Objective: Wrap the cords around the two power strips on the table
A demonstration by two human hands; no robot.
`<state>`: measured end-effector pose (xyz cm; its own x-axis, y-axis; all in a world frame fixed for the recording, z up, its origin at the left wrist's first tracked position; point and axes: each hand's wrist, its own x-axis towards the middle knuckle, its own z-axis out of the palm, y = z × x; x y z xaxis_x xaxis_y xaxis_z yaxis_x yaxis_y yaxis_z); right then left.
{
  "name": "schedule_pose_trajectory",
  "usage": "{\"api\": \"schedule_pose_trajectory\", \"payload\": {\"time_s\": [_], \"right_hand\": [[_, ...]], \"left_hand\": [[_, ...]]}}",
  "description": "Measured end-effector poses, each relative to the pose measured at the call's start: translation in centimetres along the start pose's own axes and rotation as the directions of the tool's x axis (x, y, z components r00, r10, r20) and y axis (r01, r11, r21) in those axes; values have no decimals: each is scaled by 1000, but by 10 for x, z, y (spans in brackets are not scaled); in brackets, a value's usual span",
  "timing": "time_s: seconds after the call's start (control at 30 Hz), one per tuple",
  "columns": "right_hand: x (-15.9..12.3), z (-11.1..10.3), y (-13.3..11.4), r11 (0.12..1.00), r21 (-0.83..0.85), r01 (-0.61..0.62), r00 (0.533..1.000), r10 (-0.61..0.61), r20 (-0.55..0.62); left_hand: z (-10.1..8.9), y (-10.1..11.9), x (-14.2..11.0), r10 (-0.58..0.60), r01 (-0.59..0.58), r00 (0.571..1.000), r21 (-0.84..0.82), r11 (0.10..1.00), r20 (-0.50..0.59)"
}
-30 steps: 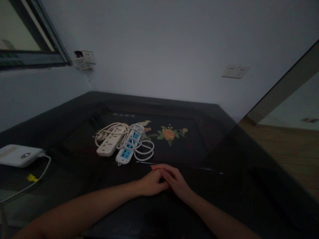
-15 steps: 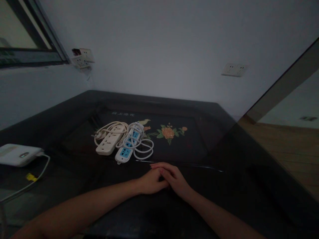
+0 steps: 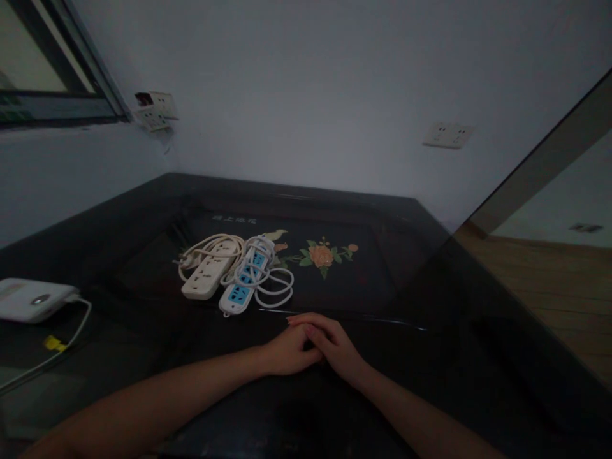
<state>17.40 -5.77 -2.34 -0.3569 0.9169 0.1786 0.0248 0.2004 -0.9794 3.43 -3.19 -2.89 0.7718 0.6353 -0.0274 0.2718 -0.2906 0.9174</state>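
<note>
The two strips lie side by side, flat on the table (image 3: 401, 357): a plain strip (image 3: 203, 284) on the left and a blue strip (image 3: 238, 296), its sockets blue, on the right. A cream cord (image 3: 220, 236) is looped around the far part of the plain one; a white cord (image 3: 274, 307) winds across the blue one, with loose loops beside it. Just past these is a painted flower (image 3: 320, 256).

Nearer the person, the right hand (image 3: 339, 350) is loosely bent over the left hand (image 3: 287, 352). Neither holds an object; the left fingers are partly hidden, so how far they are curled I cannot tell. The hands are near the blue strip but apart from it. No handling is under way; picking up either strip would, I judge, call for parting the hands first.

Farther left are a white device (image 3: 36, 299) and its cable (image 3: 81, 322), bearing a yellow tag (image 3: 54, 344). Beyond the table, a socket plate (image 3: 448, 135) is on the wall (image 3: 310, 95).
</note>
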Motion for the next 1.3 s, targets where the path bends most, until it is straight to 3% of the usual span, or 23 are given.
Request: {"api": "schedule_pose_trajectory", "payload": {"time_s": [0.3, 0.6, 0.93, 1.3], "right_hand": [[1, -1, -1, 1000, -2, -5, 1000, 5, 3], [0, -1, 1, 999, 31, -9, 1000, 9, 4], [0, 0, -2, 1000, 22, -18, 1000, 18, 4], [1, -2, -2, 1000, -6, -12, 1000, 12, 4]], "left_hand": [[0, -2, 0, -24, 25, 1000, 21, 999, -10], [0, -1, 0, 44, -44, 999, 7, 999, -7], [1, -4, 0, -16, 17, 1000, 73, 997, -16], [0, -3, 0, 34, -35, 999, 29, 999, 9]]}}
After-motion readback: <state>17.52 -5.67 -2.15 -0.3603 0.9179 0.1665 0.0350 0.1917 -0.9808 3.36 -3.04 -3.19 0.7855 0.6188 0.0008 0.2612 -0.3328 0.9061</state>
